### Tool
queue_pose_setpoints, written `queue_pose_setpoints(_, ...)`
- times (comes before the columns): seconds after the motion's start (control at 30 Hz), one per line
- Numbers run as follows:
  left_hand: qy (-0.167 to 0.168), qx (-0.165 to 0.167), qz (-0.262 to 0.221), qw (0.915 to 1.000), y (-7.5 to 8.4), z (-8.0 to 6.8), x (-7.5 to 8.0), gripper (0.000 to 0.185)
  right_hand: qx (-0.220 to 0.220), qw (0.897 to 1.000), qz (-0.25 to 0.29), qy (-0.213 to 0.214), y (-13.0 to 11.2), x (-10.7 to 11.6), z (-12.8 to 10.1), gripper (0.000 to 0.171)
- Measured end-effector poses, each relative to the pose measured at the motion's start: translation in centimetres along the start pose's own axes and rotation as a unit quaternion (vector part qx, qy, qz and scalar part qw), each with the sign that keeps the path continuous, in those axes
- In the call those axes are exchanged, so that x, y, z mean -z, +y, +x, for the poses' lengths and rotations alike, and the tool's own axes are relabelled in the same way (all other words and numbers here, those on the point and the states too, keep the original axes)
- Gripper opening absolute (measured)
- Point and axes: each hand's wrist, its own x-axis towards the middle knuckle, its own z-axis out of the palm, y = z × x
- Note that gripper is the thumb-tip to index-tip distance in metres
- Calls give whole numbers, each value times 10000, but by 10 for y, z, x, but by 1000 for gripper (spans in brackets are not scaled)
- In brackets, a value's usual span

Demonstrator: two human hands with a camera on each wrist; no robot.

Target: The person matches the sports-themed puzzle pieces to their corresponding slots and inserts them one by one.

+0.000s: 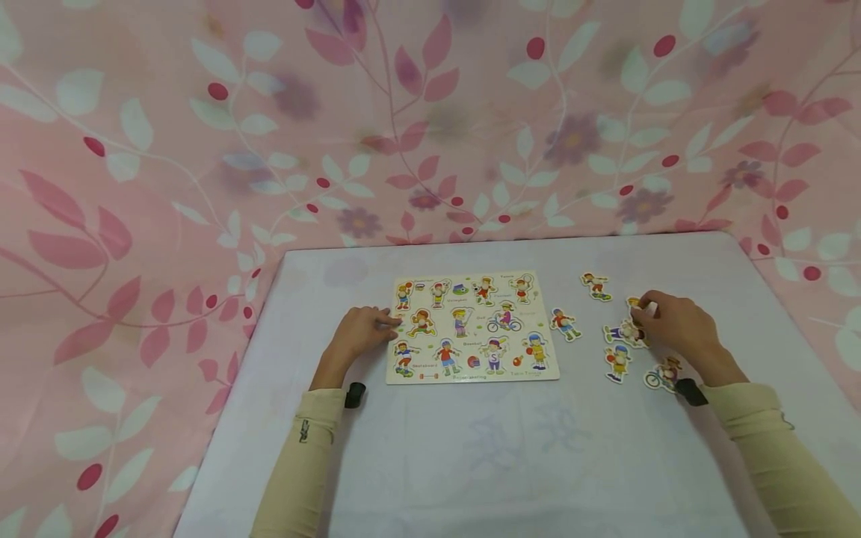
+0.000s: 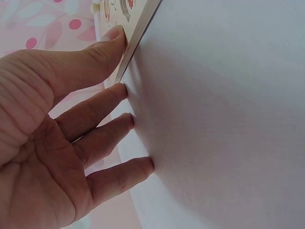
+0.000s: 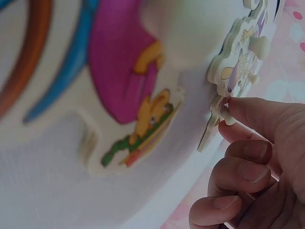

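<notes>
Blurred puzzle piece (image 3: 217, 121) pinched by right hand (image 1: 676, 325); left hand (image 1: 359, 332), fingers straight, touches puzzle board (image 1: 471, 329) edge.

both arms wear long, close-fitting cream knit sleeves, the left sleeve (image 1: 303, 456) carrying a small dark mark near its cuff. a small black camera unit (image 1: 354, 394) sits under the left wrist, another black unit (image 1: 690, 391) at the right wrist.
</notes>
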Motion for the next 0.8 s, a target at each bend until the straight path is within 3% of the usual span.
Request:
queue_pose_setpoints(0.33, 53, 3, -31, 10000, -3, 1, -3, 30, 107, 9999, -112, 24, -3, 4, 1, 30)
queue_pose_setpoints(0.8, -9, 82, -56, 9999, -3, 1, -4, 30, 511, 9980, -292, 214, -31, 10, -3, 28)
